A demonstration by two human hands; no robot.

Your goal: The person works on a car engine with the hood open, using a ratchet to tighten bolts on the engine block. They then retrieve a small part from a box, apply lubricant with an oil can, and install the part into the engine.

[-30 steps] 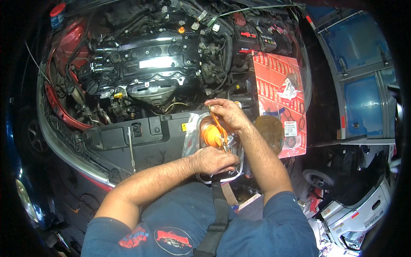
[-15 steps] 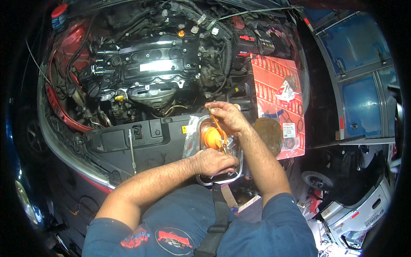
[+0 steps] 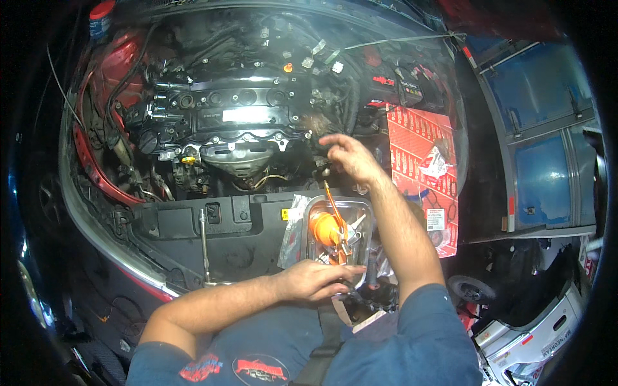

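My left hand [image 3: 315,280] is at the near rim of a clear rectangular tray [image 3: 369,222], its fingers around the lower end of an orange trigger oil can [image 3: 327,230]. Metal lever parts show by these fingers; the grip itself is partly hidden. From the oil can a thin orange spout [image 3: 335,206] slants up past the tray's far rim to a metal tip. My right hand [image 3: 354,159] is raised beyond that tip, apart from it, index finger stretched toward the engine [image 3: 238,106] and other fingers loosely curled. Nothing shows in it. A blurred brownish patch hangs before its fingertips.
Left of the tray, a ratchet [image 3: 205,241] lies on the black front panel [image 3: 170,222]. Clear plastic packaging [image 3: 291,231] is beside the tray. A red-and-white packaged card [image 3: 412,141] lies at the right, below the battery [image 3: 399,90]. A red-lidded tub [image 3: 101,19] stands far left.
My right hand has let go of the spout tip and moved away toward the engine. My left hand's fingers have straightened somewhat. The view has shifted slightly.
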